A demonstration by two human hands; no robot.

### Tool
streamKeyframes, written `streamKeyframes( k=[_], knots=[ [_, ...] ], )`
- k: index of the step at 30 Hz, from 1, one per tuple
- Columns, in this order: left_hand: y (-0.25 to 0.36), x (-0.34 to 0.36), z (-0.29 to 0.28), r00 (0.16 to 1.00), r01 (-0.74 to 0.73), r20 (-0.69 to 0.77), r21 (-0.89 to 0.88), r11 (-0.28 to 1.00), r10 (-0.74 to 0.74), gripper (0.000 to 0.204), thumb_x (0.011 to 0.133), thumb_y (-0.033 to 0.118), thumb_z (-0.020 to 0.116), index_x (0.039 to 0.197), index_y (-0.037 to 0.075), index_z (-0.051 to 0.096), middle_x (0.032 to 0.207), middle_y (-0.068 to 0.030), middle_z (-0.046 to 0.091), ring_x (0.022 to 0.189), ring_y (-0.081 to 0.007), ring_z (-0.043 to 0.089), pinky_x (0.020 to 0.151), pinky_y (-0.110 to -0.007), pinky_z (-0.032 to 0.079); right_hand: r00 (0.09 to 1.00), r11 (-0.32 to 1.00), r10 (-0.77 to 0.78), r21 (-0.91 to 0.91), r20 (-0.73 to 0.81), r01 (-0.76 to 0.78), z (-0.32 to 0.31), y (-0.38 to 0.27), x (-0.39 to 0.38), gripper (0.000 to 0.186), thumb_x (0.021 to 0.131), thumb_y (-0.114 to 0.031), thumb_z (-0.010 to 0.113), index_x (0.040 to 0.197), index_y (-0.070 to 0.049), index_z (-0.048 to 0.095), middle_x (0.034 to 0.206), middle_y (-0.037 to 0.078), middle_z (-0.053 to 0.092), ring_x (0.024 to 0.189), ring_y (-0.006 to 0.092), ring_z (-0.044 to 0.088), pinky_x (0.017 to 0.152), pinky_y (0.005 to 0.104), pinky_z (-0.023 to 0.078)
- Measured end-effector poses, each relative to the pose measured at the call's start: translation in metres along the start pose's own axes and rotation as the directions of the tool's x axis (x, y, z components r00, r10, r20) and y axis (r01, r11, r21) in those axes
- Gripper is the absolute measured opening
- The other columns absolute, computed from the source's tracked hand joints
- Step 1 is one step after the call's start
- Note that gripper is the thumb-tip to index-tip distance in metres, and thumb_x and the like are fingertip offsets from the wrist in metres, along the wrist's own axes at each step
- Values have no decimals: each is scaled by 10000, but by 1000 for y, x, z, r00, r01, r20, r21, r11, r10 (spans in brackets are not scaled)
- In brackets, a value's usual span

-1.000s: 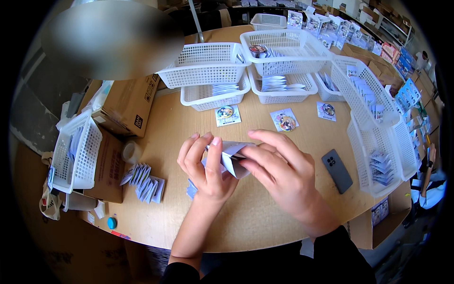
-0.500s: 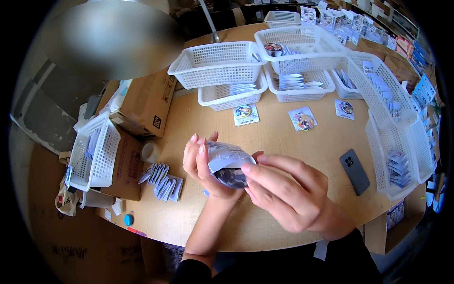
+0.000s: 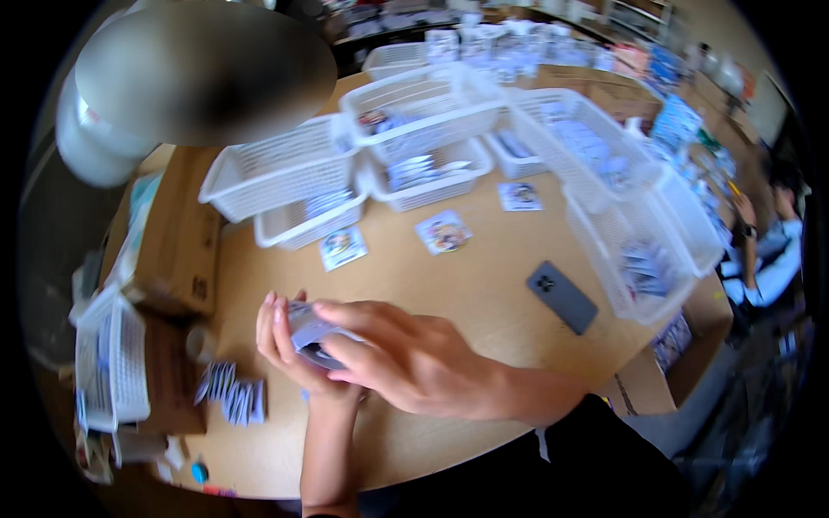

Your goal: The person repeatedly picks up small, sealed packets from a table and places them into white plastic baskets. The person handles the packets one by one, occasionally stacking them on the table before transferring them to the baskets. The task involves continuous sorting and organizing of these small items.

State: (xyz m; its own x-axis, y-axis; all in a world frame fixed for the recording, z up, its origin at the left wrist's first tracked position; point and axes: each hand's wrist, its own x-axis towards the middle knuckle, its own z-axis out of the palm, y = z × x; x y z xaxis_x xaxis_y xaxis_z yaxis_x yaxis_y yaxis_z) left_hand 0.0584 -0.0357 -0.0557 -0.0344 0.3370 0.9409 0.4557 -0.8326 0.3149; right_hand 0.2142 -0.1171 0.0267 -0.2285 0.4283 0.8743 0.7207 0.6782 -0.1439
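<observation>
My left hand (image 3: 283,350) is closed round a small silvery-white packet (image 3: 306,325) above the near part of the table. A dark, shiny round badge (image 3: 321,356) shows at the packet's open end. My right hand (image 3: 419,358) reaches across from the right, its fingers closed over that open end and the badge's edge. Its fingertips are partly hidden and blurred. Beyond the hands lie three flat cards with round badges: a left one (image 3: 343,249), a middle one (image 3: 444,233) and a right one (image 3: 521,197).
White mesh baskets holding packets, such as a middle basket (image 3: 432,192) and a right basket (image 3: 604,289), line the far and right sides. A grey phone (image 3: 562,298) lies at right. Fanned packets (image 3: 233,395) and a cardboard box (image 3: 177,237) are at left. Another person (image 3: 764,250) sits far right.
The view has swung to the right, so the table things appear further left, and another person has come into view. My right hand has moved further over the packet in my left hand.
</observation>
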Motion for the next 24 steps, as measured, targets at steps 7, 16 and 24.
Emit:
streamKeyframes(
  k=[7,16,24],
  knots=[
    [19,-4,22,857,37,514,14,999,-39,1175,788,167,1009,1742,33,336,1766,-300,325,1575,-514,426,1276,-560,434,873,872,487,-49,-6,-487,-23,90,-23,295,1037,-48,721,1331,-43,712,1143,174,808,910,357,819,756,452,656],
    [33,-3,29,620,-113,768,-113,987,159,665,891,170,886,1507,65,654,1637,-196,551,1512,-442,528,1270,-634,419,875,444,441,-799,-199,-405,-97,325,-76,327,959,-23,685,1282,-40,736,1194,207,794,964,418,803,849,489,660],
    [23,1,27,635,-82,751,-167,983,181,466,908,141,863,1355,76,752,1537,-172,623,1440,-414,596,1255,-623,446,815,305,578,-936,36,-174,-62,397,-68,264,948,-41,694,1208,-21,735,988,207,805,835,349,839,707,436,692]
  ],
)
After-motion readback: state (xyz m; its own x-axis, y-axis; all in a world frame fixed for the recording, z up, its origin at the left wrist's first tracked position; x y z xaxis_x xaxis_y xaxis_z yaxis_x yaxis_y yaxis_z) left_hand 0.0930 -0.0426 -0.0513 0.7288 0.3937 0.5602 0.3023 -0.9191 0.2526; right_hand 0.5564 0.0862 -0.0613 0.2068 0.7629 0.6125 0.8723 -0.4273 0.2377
